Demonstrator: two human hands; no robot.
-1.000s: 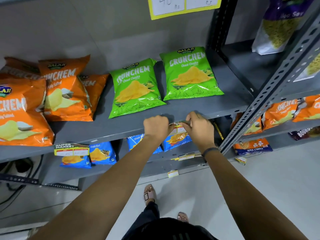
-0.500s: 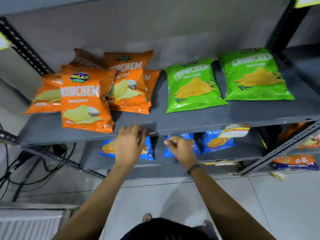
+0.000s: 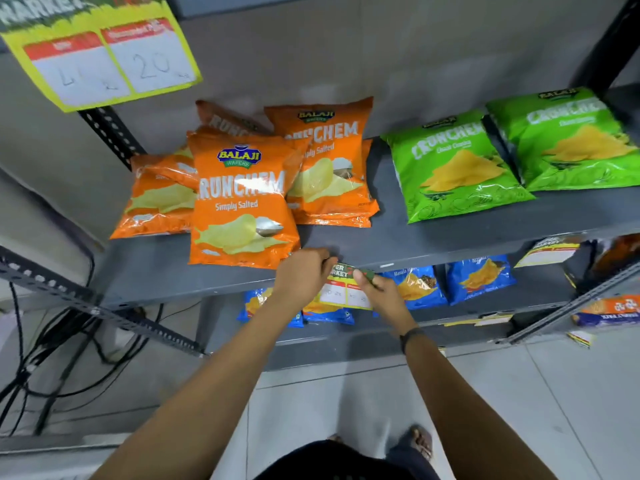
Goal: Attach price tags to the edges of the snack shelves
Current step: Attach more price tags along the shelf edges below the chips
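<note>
On grey shelf (image 3: 433,244), orange chip bags (image 3: 242,206); both hands (image 3: 304,275) hold price tag (image 3: 341,285)

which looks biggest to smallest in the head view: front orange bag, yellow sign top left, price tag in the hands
1. Yellow sign, though it hangs nearer the camera, so unsure against the bag.
2. Front orange bag.
3. Price tag, clearly smallest.

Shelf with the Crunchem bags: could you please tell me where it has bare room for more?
On the shelf, a bare gap separates the orange bags from the green bags, and a strip runs along its front edge. The left end is crowded with overlapping orange bags.
</note>
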